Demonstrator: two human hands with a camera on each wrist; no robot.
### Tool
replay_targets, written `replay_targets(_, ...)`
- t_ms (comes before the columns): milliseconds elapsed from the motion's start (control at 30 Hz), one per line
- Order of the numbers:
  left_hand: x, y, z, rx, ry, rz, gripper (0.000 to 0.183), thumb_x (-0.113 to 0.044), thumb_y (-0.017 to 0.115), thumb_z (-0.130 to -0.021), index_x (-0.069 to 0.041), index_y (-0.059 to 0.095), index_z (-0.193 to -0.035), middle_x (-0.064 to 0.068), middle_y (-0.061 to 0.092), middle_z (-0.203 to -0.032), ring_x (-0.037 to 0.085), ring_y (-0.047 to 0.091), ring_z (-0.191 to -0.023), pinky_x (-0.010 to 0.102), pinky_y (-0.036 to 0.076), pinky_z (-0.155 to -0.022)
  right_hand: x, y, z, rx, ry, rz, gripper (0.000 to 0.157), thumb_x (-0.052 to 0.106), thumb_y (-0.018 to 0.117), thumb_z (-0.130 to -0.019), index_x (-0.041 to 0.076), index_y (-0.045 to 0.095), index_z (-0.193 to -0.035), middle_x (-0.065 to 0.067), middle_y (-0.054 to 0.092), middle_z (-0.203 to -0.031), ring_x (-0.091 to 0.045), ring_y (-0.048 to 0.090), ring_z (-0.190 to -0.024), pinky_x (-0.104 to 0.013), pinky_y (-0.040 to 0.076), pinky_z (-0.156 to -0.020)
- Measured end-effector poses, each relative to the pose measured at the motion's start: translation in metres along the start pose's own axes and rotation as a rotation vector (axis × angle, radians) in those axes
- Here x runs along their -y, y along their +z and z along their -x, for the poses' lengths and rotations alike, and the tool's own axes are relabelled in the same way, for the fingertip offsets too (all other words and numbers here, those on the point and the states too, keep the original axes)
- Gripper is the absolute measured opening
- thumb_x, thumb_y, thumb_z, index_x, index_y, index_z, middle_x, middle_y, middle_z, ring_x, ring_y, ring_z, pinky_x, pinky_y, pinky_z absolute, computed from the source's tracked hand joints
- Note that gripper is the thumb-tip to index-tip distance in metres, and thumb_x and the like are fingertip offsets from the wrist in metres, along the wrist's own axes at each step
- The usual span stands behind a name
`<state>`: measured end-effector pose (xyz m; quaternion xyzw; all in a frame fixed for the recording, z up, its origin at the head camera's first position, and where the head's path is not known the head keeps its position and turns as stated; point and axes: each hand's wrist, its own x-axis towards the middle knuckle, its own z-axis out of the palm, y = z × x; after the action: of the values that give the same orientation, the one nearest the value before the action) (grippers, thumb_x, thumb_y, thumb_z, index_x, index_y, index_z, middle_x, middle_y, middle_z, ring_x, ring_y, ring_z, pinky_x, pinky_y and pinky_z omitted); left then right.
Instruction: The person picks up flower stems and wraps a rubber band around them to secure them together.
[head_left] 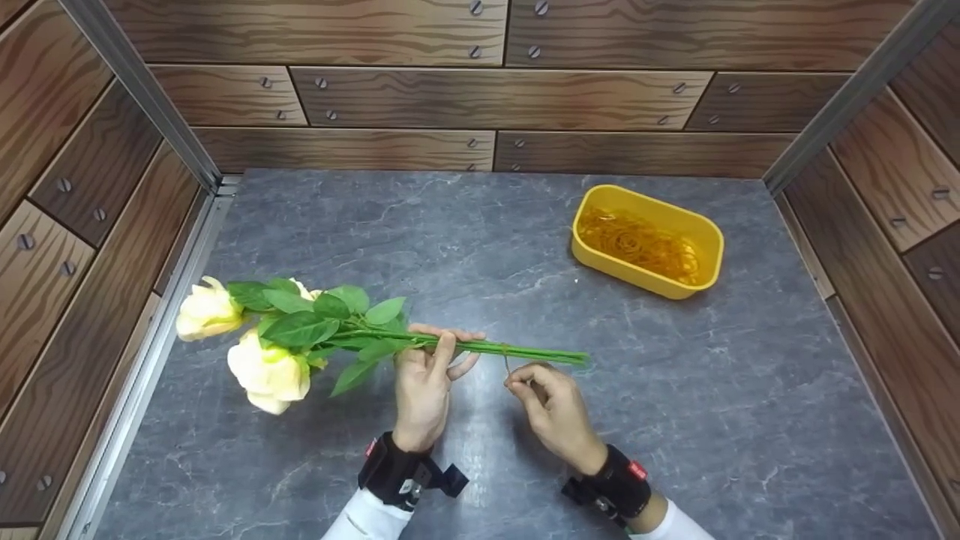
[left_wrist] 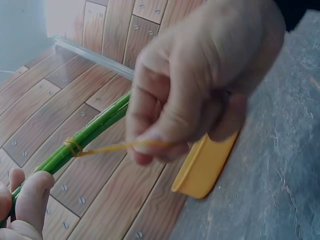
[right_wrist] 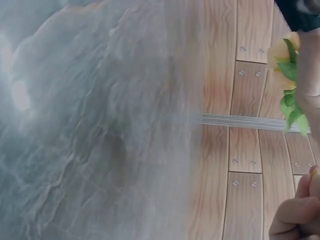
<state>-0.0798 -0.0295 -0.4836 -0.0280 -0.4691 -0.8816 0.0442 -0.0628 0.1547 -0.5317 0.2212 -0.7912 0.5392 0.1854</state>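
Observation:
My left hand (head_left: 425,382) grips a bunch of artificial roses by the green stems (head_left: 540,352), held level above the table. The pale yellow rose heads (head_left: 270,371) and green leaves (head_left: 300,328) point left. A thin yellow rubber band (left_wrist: 75,147) is looped round the stems to the right of that hand. My right hand (head_left: 559,409) pinches the band's free end between thumb and fingertips, drawing it taut toward me, as the left wrist view shows. In the right wrist view, only part of the right hand (right_wrist: 297,215) shows at the edge.
A yellow tub (head_left: 652,277) holding many rubber bands (head_left: 630,240) stands at the back right of the grey marbled table (head_left: 712,420). Wood-patterned panels (head_left: 495,97) enclose the back and both sides, with metal rails at the corners.

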Motion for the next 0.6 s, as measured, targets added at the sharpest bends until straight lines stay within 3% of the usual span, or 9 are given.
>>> replay_targets(333,0.009,-0.004,-0.001,-0.028,0.003,-0.044,0.007,-0.008,0.057,-0.108,-0.005,0.057,-0.103,0.004,0.079,-0.101,0.022,0.08,-0.105,0.045,0.065,-0.098,0.009,-0.011,0.001,-0.094,-0.24,0.065,0.025,-0.02,0.075,-0.082,0.001,0.072,-0.095,-0.007,0.068,-0.087,-0.011,0.055,-0.066,-0.011,0.047,-0.053)
replay_targets(467,0.012,-0.005,0.0,-0.042,-0.002,-0.044,0.006,-0.006,0.056,-0.108,-0.005,0.058,-0.102,0.006,0.079,-0.101,0.022,0.08,-0.104,0.046,0.065,-0.098,0.012,-0.016,-0.001,-0.109,-0.322,0.073,0.01,-0.01,0.073,-0.091,0.0,0.071,-0.094,-0.009,0.065,-0.09,-0.012,0.056,-0.069,-0.014,0.05,-0.055)
replay_targets(533,0.013,-0.005,0.0,-0.053,-0.005,-0.05,0.007,-0.007,0.057,-0.108,-0.004,0.058,-0.102,0.007,0.079,-0.101,0.022,0.08,-0.103,0.046,0.065,-0.098,0.015,-0.017,0.0,-0.09,-0.322,0.021,0.007,-0.008,0.071,-0.094,-0.001,0.07,-0.094,-0.012,0.064,-0.091,-0.012,0.056,-0.07,-0.015,0.051,-0.054)
replay_targets(600,0.015,-0.006,0.0,-0.064,-0.006,-0.061,0.008,-0.007,0.057,-0.108,-0.001,0.057,-0.103,0.009,0.079,-0.102,0.022,0.08,-0.103,0.047,0.065,-0.098,0.02,-0.018,0.001,-0.048,-0.279,-0.105,0.011,-0.013,0.065,-0.095,-0.002,0.067,-0.092,-0.015,0.062,-0.094,-0.013,0.056,-0.069,-0.018,0.052,-0.052)
